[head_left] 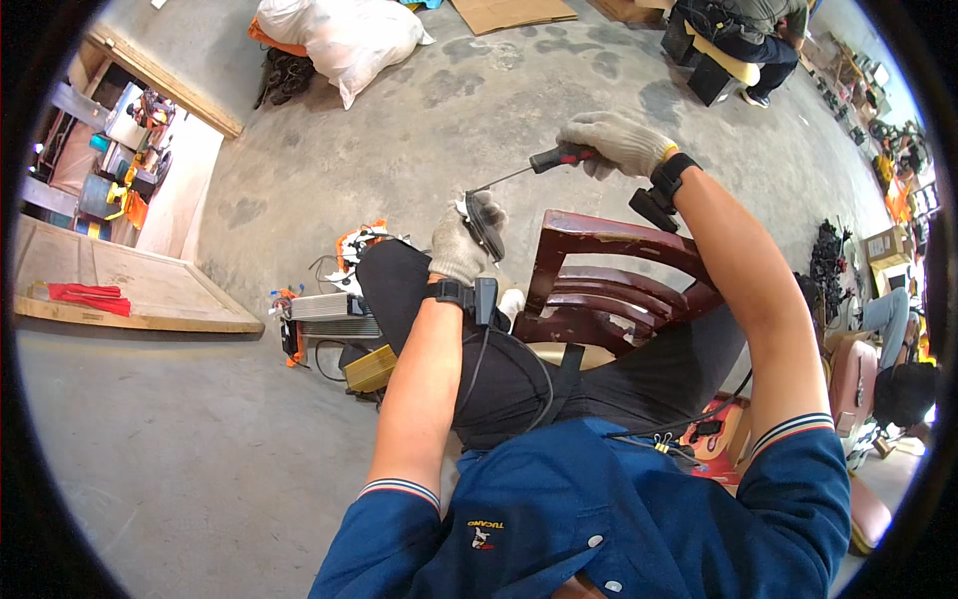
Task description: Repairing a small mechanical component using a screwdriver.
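Both my hands wear pale work gloves and a black device is strapped at each wrist. My left hand is closed round a small dark, flattish part with a metallic edge; its exact kind does not show. In my right hand is a screwdriver with a black and red handle, held out to the right. Its thin shaft slants down-left, and the tip meets or nearly meets the upper end of the dark part; I cannot tell if they touch.
A dark red wooden chair back stands between my legs. Finned metal cases and a yellow box lie by my left leg. Far off are a white sack, flat cardboard and a seated person. A wooden-framed opening is at left.
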The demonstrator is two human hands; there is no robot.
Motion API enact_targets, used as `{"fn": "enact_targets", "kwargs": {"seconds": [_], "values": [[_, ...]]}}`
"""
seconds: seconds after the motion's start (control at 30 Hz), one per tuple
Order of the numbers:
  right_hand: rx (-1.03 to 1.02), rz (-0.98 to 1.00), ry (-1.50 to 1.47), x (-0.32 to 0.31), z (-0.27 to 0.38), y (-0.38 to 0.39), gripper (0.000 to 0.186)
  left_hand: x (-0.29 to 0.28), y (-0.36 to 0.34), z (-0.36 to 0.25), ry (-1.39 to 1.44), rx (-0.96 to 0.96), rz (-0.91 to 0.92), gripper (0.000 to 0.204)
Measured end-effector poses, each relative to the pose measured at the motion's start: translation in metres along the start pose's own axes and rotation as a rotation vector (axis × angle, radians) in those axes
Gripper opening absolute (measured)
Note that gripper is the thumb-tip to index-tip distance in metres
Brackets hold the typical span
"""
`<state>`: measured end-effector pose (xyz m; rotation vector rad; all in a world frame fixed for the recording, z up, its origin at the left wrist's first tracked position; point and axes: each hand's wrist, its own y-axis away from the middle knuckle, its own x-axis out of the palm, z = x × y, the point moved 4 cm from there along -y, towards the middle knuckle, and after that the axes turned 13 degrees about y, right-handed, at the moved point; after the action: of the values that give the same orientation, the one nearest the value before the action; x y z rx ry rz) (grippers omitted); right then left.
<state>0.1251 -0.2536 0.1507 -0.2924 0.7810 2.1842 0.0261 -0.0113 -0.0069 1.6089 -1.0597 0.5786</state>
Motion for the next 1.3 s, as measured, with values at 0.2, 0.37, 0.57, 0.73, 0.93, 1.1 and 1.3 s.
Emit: {"fn": "enact_targets", "kwargs": {"seconds": [0.2, 0.37, 0.57, 0.73, 0.93, 1.1, 1.3], "values": [[-0.181, -0.098, -0.030, 0.005, 0.001, -0.006, 0.034, 0.002, 0.002, 0.000, -0.004, -0.009, 0.011, 0.046], [0.001, -0.072, -0.049, 0.005, 0.000, -0.001, 0.031, 0.002, 0.003, 0.000, -0.018, 0.002, 0.012, 0.048], [-0.042, -0.008, 0.125, 0.000, 0.002, 0.002, 0.033, 0.002, 0.002, 0.000, -0.038, 0.005, 0.010, 0.049], [-0.159, -0.189, -0.130, 0.003, -0.002, -0.006, 0.034, 0.002, 0.004, 0.001, -0.039, 0.000, 0.010, 0.049], [0.066, 0.028, -0.028, 0.002, -0.009, -0.005, 0.030, 0.002, 0.003, 0.000, -0.093, 0.021, 0.027, 0.049], [-0.334, -0.008, 0.543, 0.003, 0.005, -0.002, 0.028, 0.002, 0.003, 0.000, -0.054, 0.001, 0.035, 0.048], [-0.128, -0.127, -0.097, 0.003, -0.003, -0.005, 0.028, 0.001, 0.003, 0.001, -0.070, -0.003, 0.030, 0.049]]}}
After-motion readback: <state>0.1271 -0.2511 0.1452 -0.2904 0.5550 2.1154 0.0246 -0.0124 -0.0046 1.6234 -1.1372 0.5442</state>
